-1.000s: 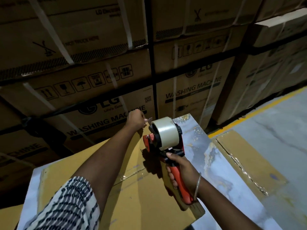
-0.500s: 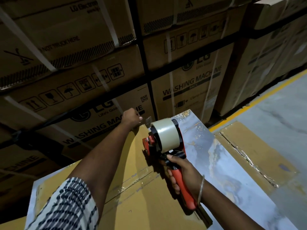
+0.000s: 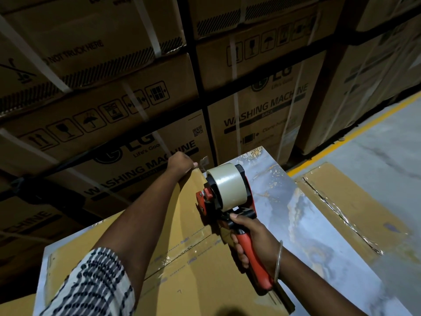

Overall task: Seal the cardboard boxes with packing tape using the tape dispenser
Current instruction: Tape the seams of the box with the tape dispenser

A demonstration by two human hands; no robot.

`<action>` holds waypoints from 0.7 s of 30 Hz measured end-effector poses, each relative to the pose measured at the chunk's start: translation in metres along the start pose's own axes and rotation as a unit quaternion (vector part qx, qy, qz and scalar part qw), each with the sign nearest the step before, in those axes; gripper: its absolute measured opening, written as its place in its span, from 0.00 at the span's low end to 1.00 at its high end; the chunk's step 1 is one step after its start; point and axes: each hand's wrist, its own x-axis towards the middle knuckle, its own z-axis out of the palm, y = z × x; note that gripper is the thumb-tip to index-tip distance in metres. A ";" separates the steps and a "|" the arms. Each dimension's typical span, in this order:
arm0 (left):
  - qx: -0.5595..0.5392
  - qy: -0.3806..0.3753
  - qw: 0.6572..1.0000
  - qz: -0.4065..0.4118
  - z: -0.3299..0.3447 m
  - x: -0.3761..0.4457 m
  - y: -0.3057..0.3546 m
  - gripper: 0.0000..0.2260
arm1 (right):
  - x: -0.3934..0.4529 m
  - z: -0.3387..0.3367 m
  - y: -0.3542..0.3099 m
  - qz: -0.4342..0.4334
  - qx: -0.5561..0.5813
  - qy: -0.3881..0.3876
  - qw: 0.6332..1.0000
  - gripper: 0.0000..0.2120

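Between the earlier frames and this one, both hands have kept their places on the work; only my view has tipped downward, so the stacked washing-machine cartons (image 3: 262, 115) beyond my hands now fill more of the top. Left hand (image 3: 180, 164): reached to the far edge of the flat cardboard box (image 3: 196, 277), fingers curled over that edge and pinching the free end of the tape (image 3: 203, 161) there. Right hand (image 3: 250, 236): clenched around the red handle of the tape dispenser (image 3: 224, 197), which stands tilted on the box just to the right of my left forearm, its roll of packing tape (image 3: 225, 188) uppermost. A clear taped seam (image 3: 182, 252) crosses the box between my two forearms. The box lies on a marbled grey table (image 3: 296, 213), whose bare part shows to the right of my right hand. Further right, well apart from that hand, lies a second taped box (image 3: 355, 201). A patterned sleeve (image 3: 91, 286) covers my left upper arm, and a thin bangle (image 3: 278, 258) circles my right wrist.
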 end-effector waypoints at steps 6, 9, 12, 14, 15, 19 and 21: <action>0.062 -0.015 0.998 0.007 0.003 -0.009 -0.008 0.17 | 0.000 0.000 0.000 0.022 0.001 0.014 1.000 0.26; 0.032 0.047 0.998 -0.011 0.006 -0.015 -0.019 0.22 | -0.001 0.001 -0.002 0.042 0.011 0.016 0.999 0.25; -0.011 0.146 0.988 0.046 0.010 -0.034 -0.023 0.16 | -0.002 0.002 -0.003 0.049 0.000 0.024 0.998 0.26; 0.011 0.151 0.984 0.099 0.010 -0.047 -0.026 0.16 | -0.001 0.002 -0.005 0.045 0.000 0.028 0.999 0.26; 0.032 0.141 0.982 0.121 0.011 -0.053 -0.027 0.16 | -0.002 0.003 -0.005 0.045 0.001 0.028 0.999 0.26; 0.056 0.126 0.982 0.132 0.012 -0.059 -0.039 0.19 | -0.002 0.006 -0.006 0.041 -0.011 0.038 0.998 0.27; 0.059 0.136 0.981 0.125 0.012 -0.060 -0.039 0.20 | -0.003 0.008 -0.007 0.037 -0.022 0.045 0.998 0.28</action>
